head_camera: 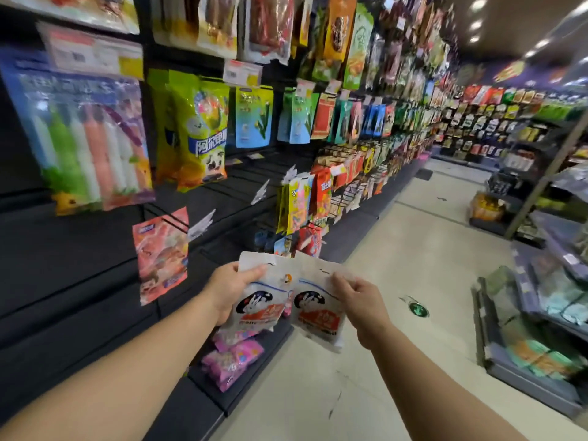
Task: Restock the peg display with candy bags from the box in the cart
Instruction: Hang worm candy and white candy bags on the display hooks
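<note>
We held two white candy bags in front of the peg display (222,198). Our left hand (230,286) gripped the left bag (261,300) with the thumb across its top edge, and our right hand (358,300) pinched the right bag (318,310) near its upper corner. The two bags touched along their inner edges. Neither box nor cart showed in this view.

The chief risk, as we judged it, lay in the light pinch on the right bag: held by one corner, it hung tilted and could have slipped to the floor (397,249) had we swung it toward a peg. With both hands full, we also had no free fingers to steady a hook, so a hang hole might have missed its peg. The hole in each bag's header was too blurred for us to place with certainty. A careless reach might have knocked the pink bag (160,254) hanging alone just left of our hands.

The display's dark panel carried several bare hooks between the green bags (197,132) above and the pink packs (232,361) lying on the base shelf below. The aisle ran long and bright, with stocked pegs down the left and low shelving (534,329) on the right.
</note>
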A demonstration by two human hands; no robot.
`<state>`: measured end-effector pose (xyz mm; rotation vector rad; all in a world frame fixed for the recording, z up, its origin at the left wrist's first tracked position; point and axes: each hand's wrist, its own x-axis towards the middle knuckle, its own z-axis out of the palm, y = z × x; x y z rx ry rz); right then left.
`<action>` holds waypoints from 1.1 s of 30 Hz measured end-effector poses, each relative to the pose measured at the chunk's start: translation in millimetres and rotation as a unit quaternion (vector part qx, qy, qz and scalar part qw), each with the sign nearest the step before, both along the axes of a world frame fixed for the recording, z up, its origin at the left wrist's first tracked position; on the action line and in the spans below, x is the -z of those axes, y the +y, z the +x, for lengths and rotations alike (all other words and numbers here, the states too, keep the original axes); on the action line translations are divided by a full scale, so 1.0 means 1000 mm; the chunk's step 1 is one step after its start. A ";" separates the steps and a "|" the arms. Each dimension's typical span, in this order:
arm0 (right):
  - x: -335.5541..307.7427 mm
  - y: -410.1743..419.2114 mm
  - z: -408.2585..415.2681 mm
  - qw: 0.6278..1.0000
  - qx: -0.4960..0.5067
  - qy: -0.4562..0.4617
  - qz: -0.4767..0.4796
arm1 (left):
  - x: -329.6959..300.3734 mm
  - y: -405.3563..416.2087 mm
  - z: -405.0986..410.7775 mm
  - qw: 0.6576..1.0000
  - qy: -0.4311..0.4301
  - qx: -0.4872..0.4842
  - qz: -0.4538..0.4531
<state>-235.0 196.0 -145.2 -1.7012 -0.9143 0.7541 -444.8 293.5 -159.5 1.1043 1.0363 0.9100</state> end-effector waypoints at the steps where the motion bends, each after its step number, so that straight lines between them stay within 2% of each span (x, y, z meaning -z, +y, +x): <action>1: 0.002 0.013 0.009 1.000 0.004 0.016 -0.004 | 0.001 0.013 0.011 1.000 0.008 -0.002 0.009; 7: 0.021 0.099 0.064 0.997 0.018 0.081 -0.005 | 0.018 0.084 0.062 0.998 0.024 -0.044 0.031; 15: 0.034 0.225 0.141 0.994 -0.106 0.011 -0.027 | 0.029 0.159 0.129 0.984 -0.018 -0.175 -0.005; 20: 0.019 0.290 0.186 0.985 -0.172 0.001 -0.034 | 0.032 0.185 0.171 0.974 0.001 -0.225 -0.024; 27: 0.028 0.358 0.187 0.961 -0.269 -0.010 -0.057 | 0.050 0.202 0.183 0.950 0.008 -0.310 -0.051; 33: 0.028 0.413 0.162 0.956 -0.286 0.036 -0.060 | 0.063 0.227 0.166 0.943 -0.017 -0.325 -0.068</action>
